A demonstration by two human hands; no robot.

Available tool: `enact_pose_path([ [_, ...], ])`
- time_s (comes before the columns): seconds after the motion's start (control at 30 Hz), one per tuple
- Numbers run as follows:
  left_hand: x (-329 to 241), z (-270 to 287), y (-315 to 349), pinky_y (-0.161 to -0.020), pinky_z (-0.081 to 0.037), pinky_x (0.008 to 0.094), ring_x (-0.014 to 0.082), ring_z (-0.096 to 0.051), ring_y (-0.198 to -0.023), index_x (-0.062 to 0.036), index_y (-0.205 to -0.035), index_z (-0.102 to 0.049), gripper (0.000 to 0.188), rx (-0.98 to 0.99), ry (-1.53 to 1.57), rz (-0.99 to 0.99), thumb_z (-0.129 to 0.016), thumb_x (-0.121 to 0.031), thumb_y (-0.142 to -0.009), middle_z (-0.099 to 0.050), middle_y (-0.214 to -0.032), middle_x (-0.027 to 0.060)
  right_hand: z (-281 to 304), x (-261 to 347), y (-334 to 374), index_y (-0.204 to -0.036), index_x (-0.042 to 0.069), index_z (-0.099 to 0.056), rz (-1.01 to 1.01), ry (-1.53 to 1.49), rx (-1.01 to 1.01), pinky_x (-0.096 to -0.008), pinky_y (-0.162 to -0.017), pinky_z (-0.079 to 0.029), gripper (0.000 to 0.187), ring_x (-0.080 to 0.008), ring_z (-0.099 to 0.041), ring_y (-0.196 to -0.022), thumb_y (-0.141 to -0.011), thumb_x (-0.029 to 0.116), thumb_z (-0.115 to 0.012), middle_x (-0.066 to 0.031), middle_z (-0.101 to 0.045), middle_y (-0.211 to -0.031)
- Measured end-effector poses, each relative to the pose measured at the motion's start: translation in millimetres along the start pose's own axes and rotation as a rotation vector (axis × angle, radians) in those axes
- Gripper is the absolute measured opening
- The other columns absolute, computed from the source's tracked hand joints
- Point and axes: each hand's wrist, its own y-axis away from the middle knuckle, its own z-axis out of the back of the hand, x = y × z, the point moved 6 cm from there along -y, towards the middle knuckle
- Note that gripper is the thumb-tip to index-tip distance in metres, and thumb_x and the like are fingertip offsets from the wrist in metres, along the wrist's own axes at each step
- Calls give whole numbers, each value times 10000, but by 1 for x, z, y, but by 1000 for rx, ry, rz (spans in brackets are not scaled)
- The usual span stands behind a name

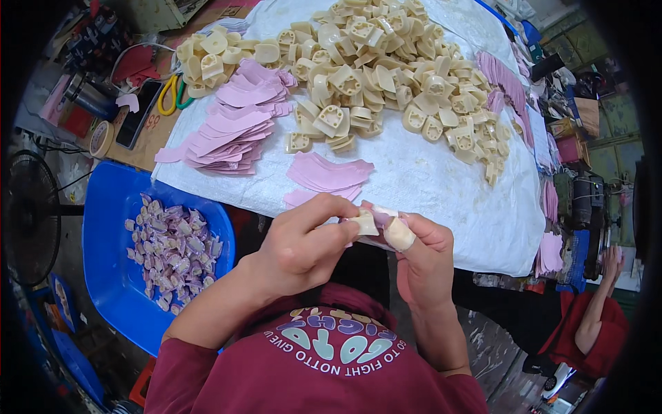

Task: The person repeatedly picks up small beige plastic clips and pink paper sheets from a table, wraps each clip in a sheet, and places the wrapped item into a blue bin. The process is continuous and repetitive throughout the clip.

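My left hand (307, 241) and my right hand (426, 259) meet at the near edge of the white-covered table (227, 185). Between their fingertips is a small shoe heel (381, 218) partly wrapped in pale pink sheet. Cream-coloured wraps, like tape or finger covers, show on both thumbs, and the fingers hide much of the heel. Just beyond my hands lie a few curved pink sheet pieces (327, 172). To their left is a fanned stack of pink pieces (231, 131). A large heap of bare cream plastic heels (372, 69) covers the far middle of the table.
A blue basin (103, 262) at the left holds many pink-covered heels (176, 252). Scissors (167, 95), a phone (138, 116), a tape roll (101, 138) and a dark flask (92, 96) lie far left. A black fan (31, 214) stands beyond the basin. Another person (586, 324) is at the right.
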Motion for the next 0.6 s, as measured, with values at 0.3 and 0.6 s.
enact_pose_path([
  [0.3, 26, -28, 2, -598, -515, 330, 260, -646, -736, -14, -916, -615, 255, 11, -219, 195, -652, 121, -703, -621, -910, 119, -2, -14, -11, -1109, -84, -597, 117, 628, -11, -204, -702, -440, 221, -57, -526, -827, -933, 20, -514, -28, -631, -885],
  [0.6, 21, -21, 0, -681, -514, 312, 258, -638, -835, -27, -916, -630, 222, -130, 10, 223, -667, 97, -735, -605, -1006, 157, 10, -18, -9, -1164, -41, -542, 208, 325, -85, -227, -765, -498, 276, -100, -619, -919, -918, -85, -424, -83, -635, -1092],
])
